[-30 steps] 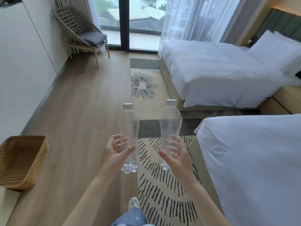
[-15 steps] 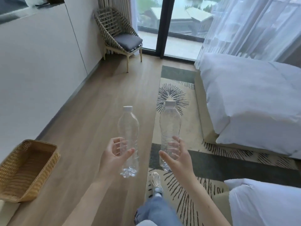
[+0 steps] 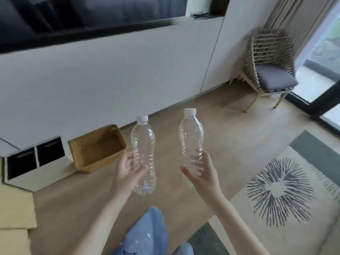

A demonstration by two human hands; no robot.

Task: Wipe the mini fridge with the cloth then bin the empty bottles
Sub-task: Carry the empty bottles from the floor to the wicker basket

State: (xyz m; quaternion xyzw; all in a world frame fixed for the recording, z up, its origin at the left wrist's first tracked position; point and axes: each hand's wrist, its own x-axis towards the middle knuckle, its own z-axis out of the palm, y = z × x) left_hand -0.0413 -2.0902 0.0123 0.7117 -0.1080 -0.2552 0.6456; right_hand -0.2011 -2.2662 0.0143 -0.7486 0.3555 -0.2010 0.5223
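Risk of missed toss; wicker basket (image 3: 97, 146) set on floor at left.
Left bottle (image 3: 142, 138) is gripped upright by left hand (image 3: 125, 172), right bottle (image 3: 191, 133) by right hand (image 3: 204, 173); light plastic may be bounced out.

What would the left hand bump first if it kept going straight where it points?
Probably the white wall, across bare floor. The left hand, holding its bottle, points just right of the wicker basket, so it likely misses that. Depth is unclear.
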